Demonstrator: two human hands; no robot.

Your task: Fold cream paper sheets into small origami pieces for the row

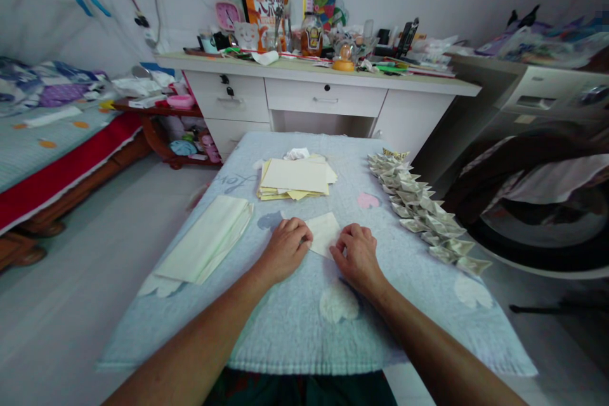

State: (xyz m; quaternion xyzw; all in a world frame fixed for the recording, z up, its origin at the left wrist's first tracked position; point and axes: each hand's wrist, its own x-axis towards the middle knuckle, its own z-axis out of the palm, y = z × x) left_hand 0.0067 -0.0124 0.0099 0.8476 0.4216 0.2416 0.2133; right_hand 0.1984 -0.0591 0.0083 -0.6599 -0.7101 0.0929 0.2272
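Note:
A small cream sheet of paper (325, 233) lies on the cloth-covered table between my hands. At its left edge, my left hand (289, 245) has its fingers curled and closed on the paper. My right hand (356, 252) pinches the lower right edge, fingers bent and thumb tucked in. Just beyond them sits a stack of cream and yellow paper sheets (297, 179). A folded pale green-white bundle of paper (209, 238) rests to the left. Off to the right runs a long row of folded paper pieces with pointed tips (421, 206).
The light blue patterned cloth (304, 330) covers the table. A crumpled white tissue (295, 153) lies behind the stack. Farther back stands a white desk (328, 98) crowded with jars and packets. A washing machine (533, 158) is at right, a bed (57, 139) at left.

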